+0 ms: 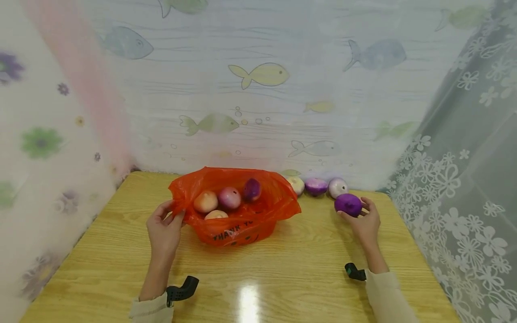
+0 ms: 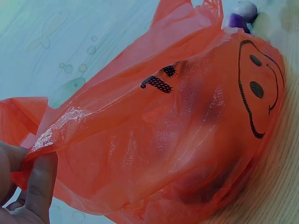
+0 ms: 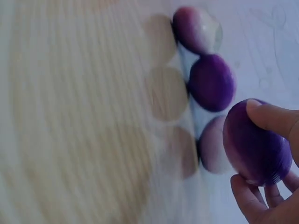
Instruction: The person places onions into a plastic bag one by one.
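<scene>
At the left, my left hand (image 1: 164, 229) pinches the rim of a red plastic bag (image 1: 266, 229) between thumb and fingers. The bag stands with its mouth spread and bears a printed "THANK YOU" and a smiling face. Inside lie several onions, among them a pale orange one (image 1: 206, 202), a pinkish one (image 1: 229, 198) and a dark purple one (image 1: 252, 189). Over on the right, my right hand (image 1: 368, 222) holds a deep purple onion (image 3: 257, 142), thumb on one side and fingers on the other. In the right wrist view this onion partly covers a paler onion (image 3: 214, 144).
Along the wall, right of the bag, sit a cream onion (image 1: 296, 185), a purple-and-white onion (image 1: 316, 186) and a whitish onion (image 1: 337, 187). A wooden table (image 1: 282, 273) carries everything. Fish-patterned covering (image 1: 258, 103) hangs behind, with a floral lace curtain (image 1: 464, 224) to the right.
</scene>
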### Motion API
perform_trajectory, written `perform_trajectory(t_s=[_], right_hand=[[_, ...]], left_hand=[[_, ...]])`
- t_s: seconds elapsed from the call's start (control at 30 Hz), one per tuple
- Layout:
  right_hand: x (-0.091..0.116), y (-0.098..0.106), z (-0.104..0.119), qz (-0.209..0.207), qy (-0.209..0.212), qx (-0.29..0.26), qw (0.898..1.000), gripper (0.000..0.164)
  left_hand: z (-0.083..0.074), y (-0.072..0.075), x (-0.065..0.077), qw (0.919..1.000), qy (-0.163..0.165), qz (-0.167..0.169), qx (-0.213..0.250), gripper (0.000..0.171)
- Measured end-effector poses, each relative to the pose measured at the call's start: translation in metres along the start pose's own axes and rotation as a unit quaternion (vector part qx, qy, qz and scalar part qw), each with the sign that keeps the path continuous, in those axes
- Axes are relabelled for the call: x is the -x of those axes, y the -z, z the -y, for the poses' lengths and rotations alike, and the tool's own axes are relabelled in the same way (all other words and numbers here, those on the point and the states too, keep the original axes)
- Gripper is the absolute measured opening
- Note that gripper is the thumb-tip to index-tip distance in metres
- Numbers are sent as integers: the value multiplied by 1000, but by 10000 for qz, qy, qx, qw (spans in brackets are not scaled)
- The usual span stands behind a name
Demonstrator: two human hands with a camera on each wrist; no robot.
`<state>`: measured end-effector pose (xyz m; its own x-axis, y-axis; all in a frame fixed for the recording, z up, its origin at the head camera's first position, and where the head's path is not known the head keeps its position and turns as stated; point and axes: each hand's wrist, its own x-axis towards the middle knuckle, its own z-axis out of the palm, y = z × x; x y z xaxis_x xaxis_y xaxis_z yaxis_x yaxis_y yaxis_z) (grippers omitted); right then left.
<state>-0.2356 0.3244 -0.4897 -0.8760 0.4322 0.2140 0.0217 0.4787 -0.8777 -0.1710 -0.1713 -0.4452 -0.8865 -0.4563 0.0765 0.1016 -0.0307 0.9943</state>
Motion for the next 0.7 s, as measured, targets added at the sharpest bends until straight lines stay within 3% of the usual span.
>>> perform_trajectory(t_s=[0.13,0.3,0.53,0.7], right_hand=[[14,-9,5,175,-172,-457,9987,79],[29,-19,11,98,-224,-1193,9926,72],[40,-32,21,-145,-14,-2282,9735,69],[47,-35,28,-38,53,-2599,9656,66]], left_hand=[[1,0,-1,10000,-12,1,-16,27],[2,0,-1,10000,-12,-16,-32,27],[1,0,-1,10000,-53,-9,-73,29],[1,0,-1,9999,-31,10,-102,30]])
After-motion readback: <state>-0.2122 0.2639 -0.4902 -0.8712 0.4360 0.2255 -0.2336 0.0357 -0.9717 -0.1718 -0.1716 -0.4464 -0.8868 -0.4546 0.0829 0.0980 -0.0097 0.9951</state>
